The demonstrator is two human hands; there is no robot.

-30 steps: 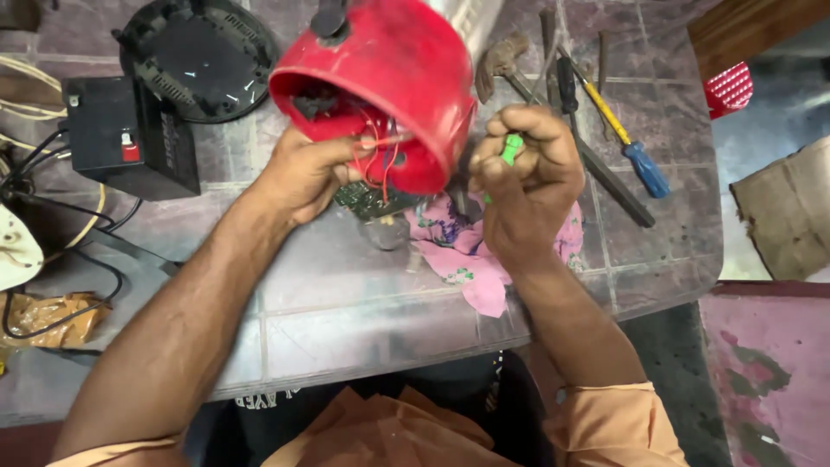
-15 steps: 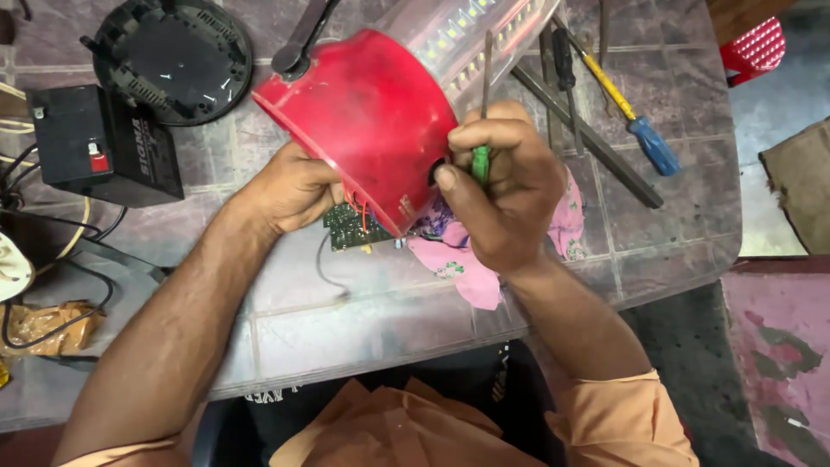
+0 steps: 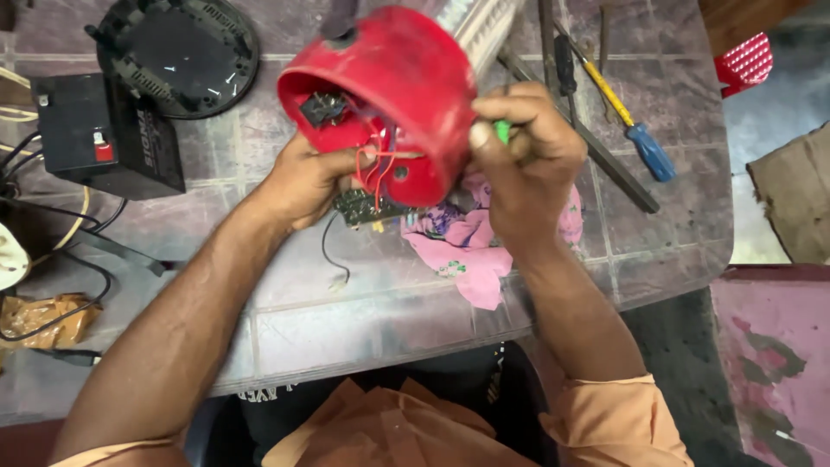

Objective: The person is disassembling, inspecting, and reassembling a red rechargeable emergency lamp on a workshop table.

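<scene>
A red plastic lamp housing (image 3: 406, 78) is tipped over the table with its open side toward me, red wires and a black switch showing inside. My left hand (image 3: 316, 177) grips its lower rim from the left, fingers among the red wires. A green circuit board (image 3: 367, 207) hangs just below that hand. My right hand (image 3: 527, 160) presses against the housing's right side and is closed around a green-handled tool (image 3: 501, 131), of which only a bit of green shows.
A pink cloth (image 3: 471, 246) lies under the hands. A black battery box (image 3: 104, 138) and a round black cover (image 3: 177, 56) sit at the left with cables. A yellow-and-blue screwdriver (image 3: 627, 121) and dark metal tools lie at the right. The table edge runs near me.
The red housing has been turned so its open inside faces me again. My left hand shifted to the rim by the wires. The right hand stays against the housing's right side with the green tool.
</scene>
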